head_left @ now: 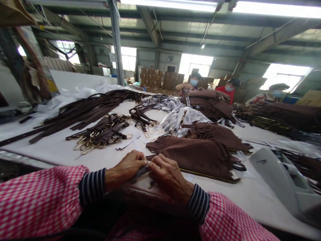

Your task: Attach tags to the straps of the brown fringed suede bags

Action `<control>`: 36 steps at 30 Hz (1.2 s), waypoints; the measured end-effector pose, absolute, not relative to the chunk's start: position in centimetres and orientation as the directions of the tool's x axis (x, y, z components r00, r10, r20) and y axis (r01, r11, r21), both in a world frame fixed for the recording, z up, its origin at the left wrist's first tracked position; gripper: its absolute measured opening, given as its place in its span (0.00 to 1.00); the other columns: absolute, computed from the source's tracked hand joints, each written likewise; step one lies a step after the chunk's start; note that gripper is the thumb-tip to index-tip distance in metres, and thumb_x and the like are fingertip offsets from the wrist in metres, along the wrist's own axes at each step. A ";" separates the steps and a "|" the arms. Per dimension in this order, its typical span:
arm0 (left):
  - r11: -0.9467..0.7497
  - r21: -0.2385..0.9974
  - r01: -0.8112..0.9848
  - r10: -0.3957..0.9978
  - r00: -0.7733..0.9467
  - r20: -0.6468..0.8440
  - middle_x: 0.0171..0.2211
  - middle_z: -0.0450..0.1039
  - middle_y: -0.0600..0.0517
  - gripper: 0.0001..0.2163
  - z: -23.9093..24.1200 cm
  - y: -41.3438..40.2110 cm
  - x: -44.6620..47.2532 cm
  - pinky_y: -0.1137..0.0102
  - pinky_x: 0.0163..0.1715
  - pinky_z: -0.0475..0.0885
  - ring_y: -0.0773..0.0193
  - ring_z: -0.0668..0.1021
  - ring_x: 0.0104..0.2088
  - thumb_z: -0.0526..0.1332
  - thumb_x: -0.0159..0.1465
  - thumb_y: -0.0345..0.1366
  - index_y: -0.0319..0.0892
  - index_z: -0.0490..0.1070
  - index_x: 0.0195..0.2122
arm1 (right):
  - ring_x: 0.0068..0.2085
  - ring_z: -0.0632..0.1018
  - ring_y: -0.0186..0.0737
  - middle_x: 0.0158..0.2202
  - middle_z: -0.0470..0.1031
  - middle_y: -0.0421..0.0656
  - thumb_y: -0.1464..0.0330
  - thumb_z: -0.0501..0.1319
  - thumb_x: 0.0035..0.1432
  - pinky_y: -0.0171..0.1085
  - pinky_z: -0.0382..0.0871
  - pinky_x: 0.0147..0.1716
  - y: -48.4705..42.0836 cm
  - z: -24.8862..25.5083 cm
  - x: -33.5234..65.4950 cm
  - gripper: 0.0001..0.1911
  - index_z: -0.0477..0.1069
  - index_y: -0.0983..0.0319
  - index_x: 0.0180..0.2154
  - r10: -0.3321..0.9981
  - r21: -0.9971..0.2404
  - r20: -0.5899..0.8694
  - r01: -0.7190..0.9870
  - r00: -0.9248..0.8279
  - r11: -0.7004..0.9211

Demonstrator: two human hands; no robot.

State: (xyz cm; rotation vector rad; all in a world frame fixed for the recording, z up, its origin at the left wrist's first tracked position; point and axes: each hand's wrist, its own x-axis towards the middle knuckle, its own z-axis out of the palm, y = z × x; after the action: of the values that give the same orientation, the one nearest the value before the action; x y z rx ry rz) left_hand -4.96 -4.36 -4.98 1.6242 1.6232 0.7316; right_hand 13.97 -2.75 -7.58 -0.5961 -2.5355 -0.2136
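My left hand (127, 167) and my right hand (168, 175) meet at the near edge of the white table (60, 150), fingers curled together on a dark strap (140, 171) pinched between them. Just beyond my right hand lies a brown suede fringed bag (198, 155), with another bag (218, 134) behind it. Both sleeves are pink checked with striped cuffs. What lies under my palms is hidden.
A pile of short straps with gold clasps (100, 135) lies to the left, long dark straps (82, 110) farther back. Plastic-wrapped parts (173, 118) sit mid-table. A grey dust bag (283, 177) lies at right. Three people (229, 88) work at the far side among more brown bags.
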 end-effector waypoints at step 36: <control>-0.523 0.205 0.827 0.847 0.531 0.020 0.34 0.75 0.45 0.10 -4.4 -6.2 -6.4 0.66 0.31 0.64 0.54 0.77 0.32 0.47 0.64 0.24 0.42 0.65 0.33 | 0.39 0.72 0.38 0.38 0.72 0.41 0.72 0.64 0.60 0.34 0.61 0.37 -0.5 -5.9 13.8 0.14 0.68 0.61 0.48 0.488 -0.382 0.370 0.349 -0.791 0.856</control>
State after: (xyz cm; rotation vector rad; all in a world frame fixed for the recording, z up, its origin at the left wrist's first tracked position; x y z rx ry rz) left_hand -6.43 -6.22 -4.44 2.5957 1.4336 0.1757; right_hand 13.77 -0.47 -5.93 -0.6144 -2.5660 0.4078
